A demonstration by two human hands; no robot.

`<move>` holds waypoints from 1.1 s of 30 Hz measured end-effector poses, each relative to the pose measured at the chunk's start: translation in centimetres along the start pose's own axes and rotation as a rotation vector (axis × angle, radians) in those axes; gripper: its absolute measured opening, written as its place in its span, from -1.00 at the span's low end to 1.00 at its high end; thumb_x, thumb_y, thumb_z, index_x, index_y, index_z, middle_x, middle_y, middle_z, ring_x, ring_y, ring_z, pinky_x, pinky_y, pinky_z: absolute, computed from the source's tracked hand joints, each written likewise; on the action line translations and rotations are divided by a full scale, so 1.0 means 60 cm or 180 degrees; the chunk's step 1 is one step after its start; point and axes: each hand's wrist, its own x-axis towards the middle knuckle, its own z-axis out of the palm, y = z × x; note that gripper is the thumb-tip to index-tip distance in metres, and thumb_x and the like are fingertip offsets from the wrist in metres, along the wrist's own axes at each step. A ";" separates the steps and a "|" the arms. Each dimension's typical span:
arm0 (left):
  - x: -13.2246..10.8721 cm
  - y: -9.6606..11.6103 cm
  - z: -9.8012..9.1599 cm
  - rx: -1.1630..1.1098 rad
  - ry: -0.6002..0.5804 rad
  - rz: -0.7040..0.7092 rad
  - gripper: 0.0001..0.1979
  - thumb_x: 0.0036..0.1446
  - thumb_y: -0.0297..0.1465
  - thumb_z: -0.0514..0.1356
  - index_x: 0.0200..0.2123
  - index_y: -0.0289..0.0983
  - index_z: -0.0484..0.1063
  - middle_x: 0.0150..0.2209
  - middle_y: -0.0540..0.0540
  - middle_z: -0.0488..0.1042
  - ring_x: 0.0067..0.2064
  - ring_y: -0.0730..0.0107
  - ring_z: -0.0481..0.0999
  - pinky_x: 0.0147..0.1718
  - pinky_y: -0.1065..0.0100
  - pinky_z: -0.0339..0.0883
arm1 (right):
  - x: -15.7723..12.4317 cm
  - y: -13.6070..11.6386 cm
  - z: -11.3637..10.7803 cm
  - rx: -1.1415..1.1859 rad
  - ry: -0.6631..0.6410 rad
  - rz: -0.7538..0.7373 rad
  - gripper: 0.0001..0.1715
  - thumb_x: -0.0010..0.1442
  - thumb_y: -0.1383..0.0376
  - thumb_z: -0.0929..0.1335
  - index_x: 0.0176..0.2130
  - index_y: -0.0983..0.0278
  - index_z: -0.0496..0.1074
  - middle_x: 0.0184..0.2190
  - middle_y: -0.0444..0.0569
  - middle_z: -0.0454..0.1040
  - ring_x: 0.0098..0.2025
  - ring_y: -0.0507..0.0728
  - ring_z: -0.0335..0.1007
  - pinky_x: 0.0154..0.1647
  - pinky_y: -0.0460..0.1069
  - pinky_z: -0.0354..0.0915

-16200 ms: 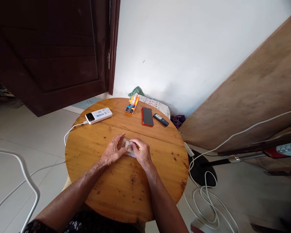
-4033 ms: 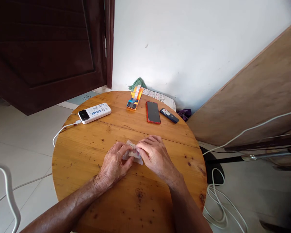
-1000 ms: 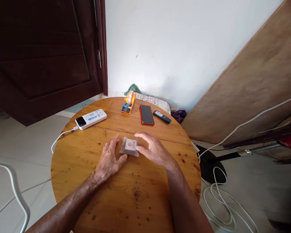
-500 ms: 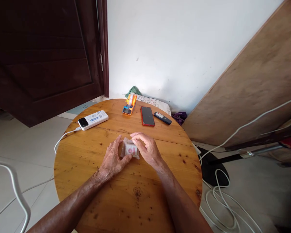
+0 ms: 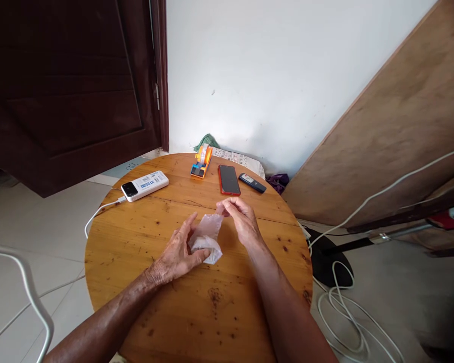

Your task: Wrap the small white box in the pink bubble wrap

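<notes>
On the round wooden table lies a small whitish, translucent plastic packet [image 5: 211,227], its far part unfolded into a flat sheet and its near part curled over. My left hand [image 5: 179,249] is around the packet's left side, with the thumb pressed on the near part and the fingers along its far left edge. My right hand [image 5: 240,219] is closed in a pinch at the sheet's upper right corner. The fingertips partly hide that corner.
Across the back of the table [image 5: 144,282] are an orange tape dispenser [image 5: 202,161], a red-cased phone [image 5: 229,180] and a dark remote-like device [image 5: 252,183]. A white power bank [image 5: 146,185] with a cable lies at left. Cable coils [image 5: 344,312] are on the floor.
The packet has been unfolded: its pink-printed face no longer shows and a flap stands extended away from me. My right hand has moved slightly right and away, pinching the corner.
</notes>
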 end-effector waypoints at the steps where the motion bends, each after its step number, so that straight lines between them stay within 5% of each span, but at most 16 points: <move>1: 0.001 0.002 -0.003 -0.0173 -0.0079 -0.0060 -0.10 0.09 -0.19 0.32 0.39 -0.28 -0.02 -0.01 -0.23 0.51 0.00 0.09 0.53 0.00 0.04 0.41 | 0.003 0.004 -0.006 0.0025 -0.0046 0.0211 -0.57 0.17 -0.07 0.38 -0.21 0.23 0.46 -0.32 -0.04 0.59 -0.26 0.15 0.53 -0.17 0.07 0.41; 4: 0.008 0.003 -0.009 -0.0846 -0.0204 -0.0179 -0.17 0.17 -0.15 0.24 0.38 -0.29 -0.04 0.01 -0.26 0.51 0.04 0.11 0.53 0.05 0.04 0.39 | 0.003 0.001 -0.027 -0.0104 -0.0487 0.0704 -0.39 0.15 -0.07 0.40 0.08 0.16 0.36 -0.16 0.00 0.60 -0.09 0.20 0.54 -0.08 0.12 0.41; 10: 0.016 0.002 -0.012 -0.1208 -0.0135 -0.0240 -0.27 0.14 -0.10 0.26 0.28 -0.23 0.11 0.09 -0.27 0.48 0.13 0.11 0.48 0.10 0.07 0.37 | -0.008 -0.022 -0.045 -0.0339 -0.1460 0.0544 -0.11 0.05 0.16 0.49 0.29 0.11 0.17 0.07 0.01 0.51 0.07 0.18 0.46 0.10 0.15 0.35; 15: 0.012 0.017 -0.020 -0.0996 -0.0151 -0.0159 -0.62 0.19 -0.03 0.18 -0.15 -0.22 0.37 -0.16 -0.10 0.51 -0.11 0.25 0.51 -0.10 0.26 0.40 | -0.004 0.006 -0.013 -0.0356 -0.0995 0.0482 -0.32 0.03 0.18 0.46 0.13 0.20 0.32 -0.33 -0.14 0.55 -0.27 0.13 0.50 -0.13 0.08 0.37; 19: 0.016 0.021 -0.028 -0.0646 -0.0210 -0.0094 -0.59 0.25 -0.01 0.07 -0.39 -0.24 0.40 -0.38 -0.03 0.44 -0.29 0.33 0.42 -0.21 0.30 0.35 | -0.008 0.007 0.012 -0.0092 -0.0628 0.0269 -0.40 0.08 0.16 0.44 0.10 0.20 0.34 -0.41 -0.18 0.51 -0.38 0.08 0.41 -0.26 0.01 0.31; 25: 0.023 0.017 -0.028 -0.1047 -0.0222 -0.0363 -0.61 0.14 -0.03 0.18 -0.25 -0.25 0.53 -0.22 -0.12 0.55 -0.12 0.17 0.47 -0.03 0.18 0.32 | 0.001 0.013 0.014 0.0054 -0.0002 0.0042 -0.43 0.06 0.11 0.43 0.04 0.22 0.37 -0.42 -0.15 0.49 -0.37 0.10 0.40 -0.28 0.01 0.32; 30: 0.020 0.011 -0.025 -0.1583 -0.0166 -0.0869 -0.48 -0.04 -0.18 0.34 -0.01 -0.30 0.52 -0.10 -0.15 0.59 -0.03 0.11 0.49 0.01 0.19 0.30 | 0.003 -0.001 -0.008 -0.1431 0.0711 -0.0248 -0.58 0.06 0.14 0.39 -0.07 0.22 0.42 -0.34 -0.08 0.54 -0.33 0.14 0.43 -0.21 0.04 0.32; 33: 0.020 0.008 -0.023 -0.1860 -0.0182 -0.0920 -0.41 -0.10 -0.26 0.36 0.06 -0.31 0.49 -0.10 -0.15 0.59 -0.06 0.12 0.49 -0.08 0.23 0.31 | -0.016 -0.029 0.000 -0.2042 0.0314 -0.0154 -0.70 0.16 0.02 0.35 -0.34 0.20 0.43 -0.46 -0.10 0.50 -0.40 0.12 0.40 -0.30 0.00 0.27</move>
